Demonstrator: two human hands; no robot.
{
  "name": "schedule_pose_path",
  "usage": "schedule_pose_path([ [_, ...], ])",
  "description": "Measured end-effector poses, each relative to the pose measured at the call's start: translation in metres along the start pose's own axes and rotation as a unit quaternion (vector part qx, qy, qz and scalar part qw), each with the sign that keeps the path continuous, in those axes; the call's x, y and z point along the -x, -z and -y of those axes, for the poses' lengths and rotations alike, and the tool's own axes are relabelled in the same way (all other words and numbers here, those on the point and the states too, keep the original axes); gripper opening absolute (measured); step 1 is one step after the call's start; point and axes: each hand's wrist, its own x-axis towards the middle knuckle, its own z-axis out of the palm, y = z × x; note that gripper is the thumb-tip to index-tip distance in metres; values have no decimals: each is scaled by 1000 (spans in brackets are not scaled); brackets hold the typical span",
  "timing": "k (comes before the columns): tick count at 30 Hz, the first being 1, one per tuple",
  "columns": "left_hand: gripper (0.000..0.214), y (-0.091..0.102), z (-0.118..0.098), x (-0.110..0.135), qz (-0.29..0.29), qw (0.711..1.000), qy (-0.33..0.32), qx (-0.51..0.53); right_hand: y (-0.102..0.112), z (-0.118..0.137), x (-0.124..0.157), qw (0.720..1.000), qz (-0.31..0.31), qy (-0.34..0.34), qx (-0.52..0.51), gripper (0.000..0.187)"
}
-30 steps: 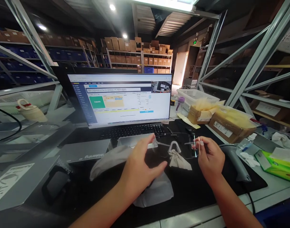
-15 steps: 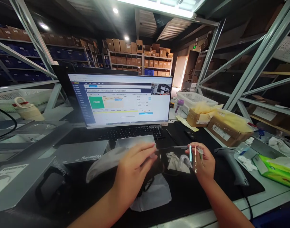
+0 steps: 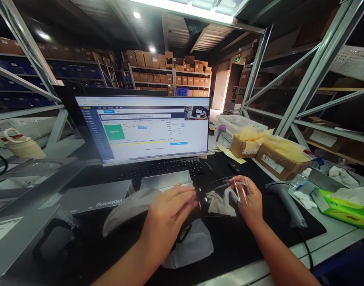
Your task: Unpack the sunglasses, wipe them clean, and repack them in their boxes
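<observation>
A pair of clear glasses [image 3: 222, 194] with a white nose piece is held over the black desk mat [image 3: 259, 234], between both hands. My left hand [image 3: 170, 208] pinches its left end, fingers curled. My right hand [image 3: 249, 200] grips the right end, where the folded temple arms stick up between the fingers. A small beige cloth [image 3: 214, 203] lies on the mat under the lens. A grey pouch [image 3: 128, 208] and a white bag [image 3: 196, 242] lie near my left wrist.
A monitor [image 3: 143, 127] and black keyboard [image 3: 161, 167] stand behind the hands, with an open grey box [image 3: 165, 180] in front. A handheld scanner [image 3: 285, 202], green tissue pack [image 3: 339, 202], cardboard boxes [image 3: 277, 159] and white basket [image 3: 238, 121] lie right. Shelving surrounds the desk.
Both hands lowered the glasses toward the mat and brought them closer together; the right temple arms now point up from my right hand. The view shifted slightly right.
</observation>
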Motion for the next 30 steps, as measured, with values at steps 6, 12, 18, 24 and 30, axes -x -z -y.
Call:
schedule_pose_path([
  [6, 15, -5, 4, 2, 47, 998, 28, 16, 0, -1, -2, 999, 3, -30, -23, 30],
  [12, 24, -7, 4, 3, 116, 963, 216, 111, 2, -4, -9, 992, 43, -97, -63, 34],
  [18, 42, -13, 7, -6, 175, 867, 409, 225, 32, 21, -9, 958, 114, -190, -184, 36],
  [24, 41, -24, 0, -2, 264, 704, 540, 379, 67, 42, 7, 954, 145, -144, -220, 21],
  [30, 38, -38, -4, 2, 231, 627, 606, 431, 96, 47, 2, 999, 23, -9, 25, 17],
])
